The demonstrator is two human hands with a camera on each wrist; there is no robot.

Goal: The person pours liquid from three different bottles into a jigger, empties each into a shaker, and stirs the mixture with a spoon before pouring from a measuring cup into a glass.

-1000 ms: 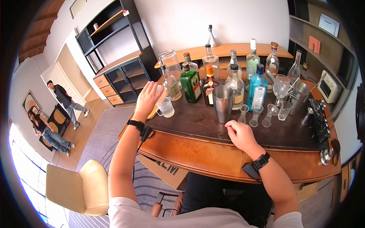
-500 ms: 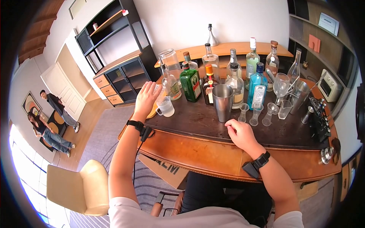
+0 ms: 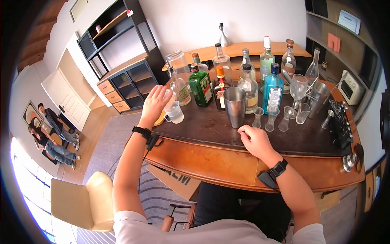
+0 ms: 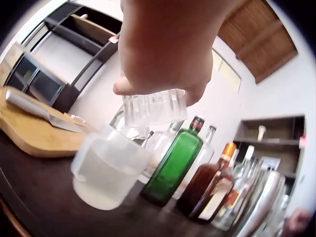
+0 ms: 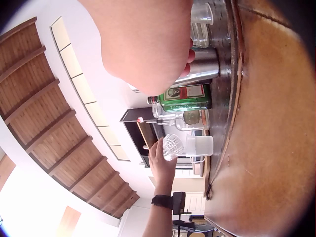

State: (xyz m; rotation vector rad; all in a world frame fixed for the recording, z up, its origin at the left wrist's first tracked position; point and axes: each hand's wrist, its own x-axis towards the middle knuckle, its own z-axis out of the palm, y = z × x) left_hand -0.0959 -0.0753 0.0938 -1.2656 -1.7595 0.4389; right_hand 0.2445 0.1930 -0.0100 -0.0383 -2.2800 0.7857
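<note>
My left hand grips a clear ribbed glass from above, tipped mouth down over a frosted plastic jug. Cloudy pale liquid fills part of the jug, which stands on the dark table top. From the right wrist view, the glass shows a cut lattice pattern and its mouth is close to the jug's rim. My right hand rests at the table's front, fingers loosely curled and holding nothing. Just beyond it stands a steel shaker tin.
Behind the jug are several bottles, among them a green one, a brown one and a blue one. Small glass jiggers stand right of the tin. At left, a knife lies on a wooden board.
Both my hands hold nearly the same pose. The head view has shifted slightly. In the background, a walking person has come up beside another person at the left.
</note>
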